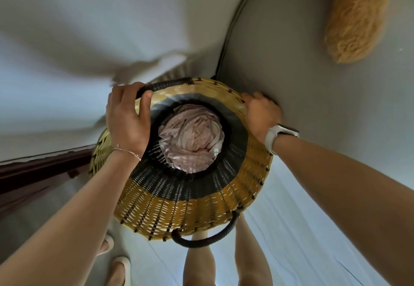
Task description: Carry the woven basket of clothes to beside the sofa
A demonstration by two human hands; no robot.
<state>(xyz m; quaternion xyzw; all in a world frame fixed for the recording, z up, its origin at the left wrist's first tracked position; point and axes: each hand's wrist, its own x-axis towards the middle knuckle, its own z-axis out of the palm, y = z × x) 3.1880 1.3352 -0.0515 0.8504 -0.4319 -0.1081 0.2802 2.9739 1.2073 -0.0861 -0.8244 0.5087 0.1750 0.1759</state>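
- Two hands carry my load: left hand (127,120) is clenched on the far black handle (167,83), right hand (261,112) grasps the rim.
- Woven basket (179,214), clothes (191,135) inside, hangs above the floor (298,229), right against the sofa (313,106).
- I'd lower it level, keeping my feet clear.

The woven basket (183,207) hides its own base, and the right hand's fingertips (247,99) vanish behind it.

We see a pale tiled floor (302,229). Pale slippers (119,267) lie on it. A grey sofa (313,117) stands on it.
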